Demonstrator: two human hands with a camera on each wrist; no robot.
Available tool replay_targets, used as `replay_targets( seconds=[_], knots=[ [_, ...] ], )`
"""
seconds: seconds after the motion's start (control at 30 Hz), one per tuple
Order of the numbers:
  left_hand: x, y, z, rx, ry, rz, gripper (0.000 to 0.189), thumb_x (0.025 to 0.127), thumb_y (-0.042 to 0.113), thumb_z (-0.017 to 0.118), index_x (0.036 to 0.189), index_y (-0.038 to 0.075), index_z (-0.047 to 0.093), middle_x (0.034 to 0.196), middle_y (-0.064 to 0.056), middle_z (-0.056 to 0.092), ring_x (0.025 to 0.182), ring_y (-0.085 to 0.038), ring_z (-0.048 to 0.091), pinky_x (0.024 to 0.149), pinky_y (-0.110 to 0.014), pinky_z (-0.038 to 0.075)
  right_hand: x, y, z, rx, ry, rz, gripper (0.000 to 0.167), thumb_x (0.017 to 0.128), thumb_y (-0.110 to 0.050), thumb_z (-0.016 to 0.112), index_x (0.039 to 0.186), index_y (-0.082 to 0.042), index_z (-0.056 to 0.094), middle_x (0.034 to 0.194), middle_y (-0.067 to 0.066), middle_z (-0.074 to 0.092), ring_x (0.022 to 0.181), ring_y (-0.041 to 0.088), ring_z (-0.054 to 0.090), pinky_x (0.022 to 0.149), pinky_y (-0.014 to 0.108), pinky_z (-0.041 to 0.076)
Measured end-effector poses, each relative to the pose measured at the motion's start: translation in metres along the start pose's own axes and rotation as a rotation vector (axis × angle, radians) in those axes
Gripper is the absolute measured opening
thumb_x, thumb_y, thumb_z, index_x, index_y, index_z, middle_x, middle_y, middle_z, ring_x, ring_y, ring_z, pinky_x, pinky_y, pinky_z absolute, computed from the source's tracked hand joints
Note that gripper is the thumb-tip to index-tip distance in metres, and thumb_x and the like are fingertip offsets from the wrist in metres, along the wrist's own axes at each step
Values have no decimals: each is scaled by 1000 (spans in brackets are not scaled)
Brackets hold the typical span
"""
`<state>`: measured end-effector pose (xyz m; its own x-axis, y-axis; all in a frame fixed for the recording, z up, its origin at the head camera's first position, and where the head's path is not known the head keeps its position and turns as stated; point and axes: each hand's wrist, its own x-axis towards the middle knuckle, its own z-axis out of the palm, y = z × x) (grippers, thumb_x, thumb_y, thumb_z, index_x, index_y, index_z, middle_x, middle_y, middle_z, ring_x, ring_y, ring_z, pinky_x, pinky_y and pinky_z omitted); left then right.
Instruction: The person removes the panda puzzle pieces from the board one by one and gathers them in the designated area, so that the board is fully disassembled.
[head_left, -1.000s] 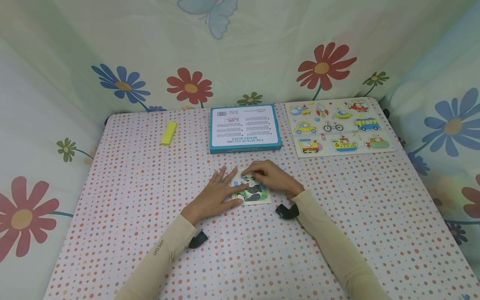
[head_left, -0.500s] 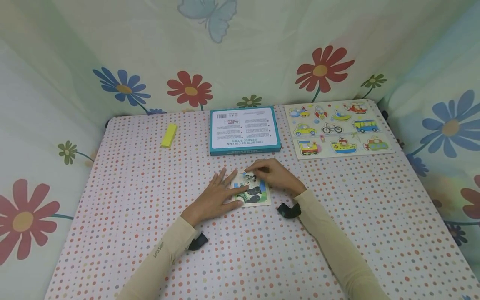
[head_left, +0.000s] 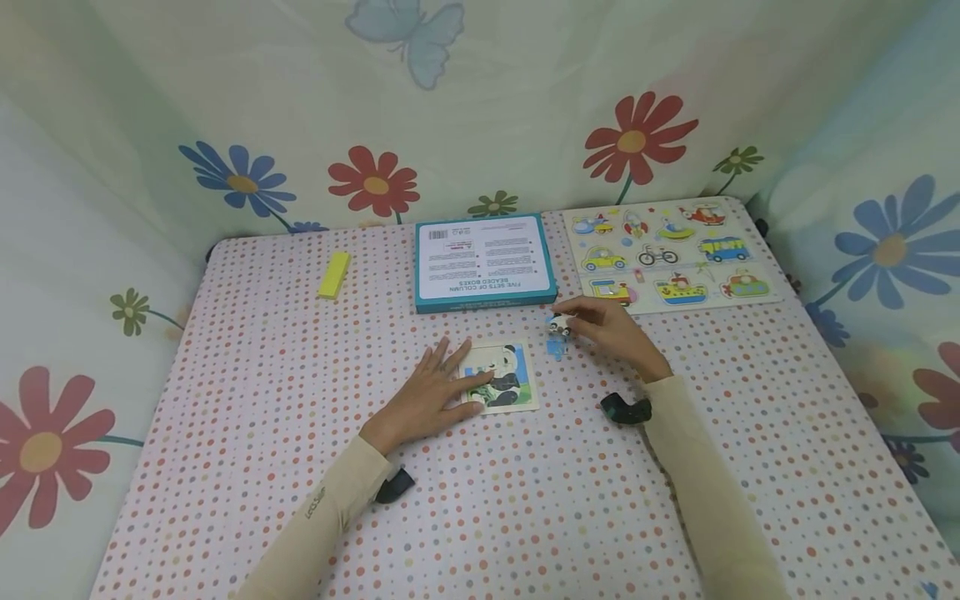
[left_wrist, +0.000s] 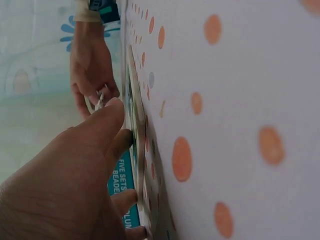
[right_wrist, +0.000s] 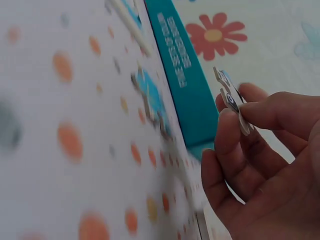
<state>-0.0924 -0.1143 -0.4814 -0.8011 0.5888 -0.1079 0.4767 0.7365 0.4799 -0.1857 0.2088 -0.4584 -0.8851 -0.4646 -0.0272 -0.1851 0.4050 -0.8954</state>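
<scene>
The dotted table (head_left: 480, 533) is a busy ground for small parts, so it seems wise to work near its middle. The board (head_left: 688, 265) lies at the far right and the box (head_left: 485, 262) beside it; the right knuckles are near both, so a short, low path should avoid nudging either. The right hand (head_left: 611, 333), thumb and fingers brought together in a pinch, is just in front of the box's near right corner. The left hand (head_left: 427, 396) lies spread, gripping nothing. Under its fingers is the tray (head_left: 533, 392), flat on the cloth; light, even pressure should stop it sliding, though how hard the fingers press cannot be told. The yellow block (head_left: 333, 275) lies well apart and needs no attention. The blue piece (head_left: 557, 347) lies on the cloth right of the tray, near the right fingertips, so anything set down here is best given its own spot, or the 2 could overlap. The panda piece (head_left: 559, 323) is the pinched thing, tilted above the cloth; being thin, it calls for a gentle hold at its edges and a levelling turn before it touches down
</scene>
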Motion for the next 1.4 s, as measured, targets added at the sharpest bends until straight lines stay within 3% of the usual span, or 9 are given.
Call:
replay_targets(
  seconds=[0.13,0.4,0.7,1.1,1.4],
  knots=[
    [-1,0,0,-1,8,0,52,96,58,42,145,41,38,162,-3,2,147,-32,-9,117,-49,-4,-12,6,-12,-32,18,36,28,97,-9,55,123,1,58,124,19,58,107,23,59,86,18,47],
    [-1,1,0,-3,13,2,51,96,57,44,145,40,40,162,-3,4,147,-32,-8,117,-50,-3,-27,11,-27,-112,6,96,22,96,-8,57,115,0,65,116,18,62,91,5,60,76,17,48],
    [-1,1,-1,1,17,8,52,96,56,44,145,39,40,162,-4,5,147,-32,-7,117,-50,-3,-27,7,-25,-240,1,99,17,94,-6,61,107,-5,71,99,12,66,74,15,53,64,23,46],
    [-1,0,1,4,15,14,52,96,57,43,145,40,40,162,-4,4,147,-32,-7,117,-50,-3,-24,6,-17,-337,19,119,17,92,-5,63,107,-5,70,103,12,65,79,20,52,70,31,44],
    [-1,0,0,7,17,18,53,96,57,43,145,39,39,162,-4,4,147,-33,-7,117,-50,-3,-24,7,-17,-331,33,161,20,92,-6,61,111,-5,69,108,14,64,81,23,51,72,34,44]
  ],
)
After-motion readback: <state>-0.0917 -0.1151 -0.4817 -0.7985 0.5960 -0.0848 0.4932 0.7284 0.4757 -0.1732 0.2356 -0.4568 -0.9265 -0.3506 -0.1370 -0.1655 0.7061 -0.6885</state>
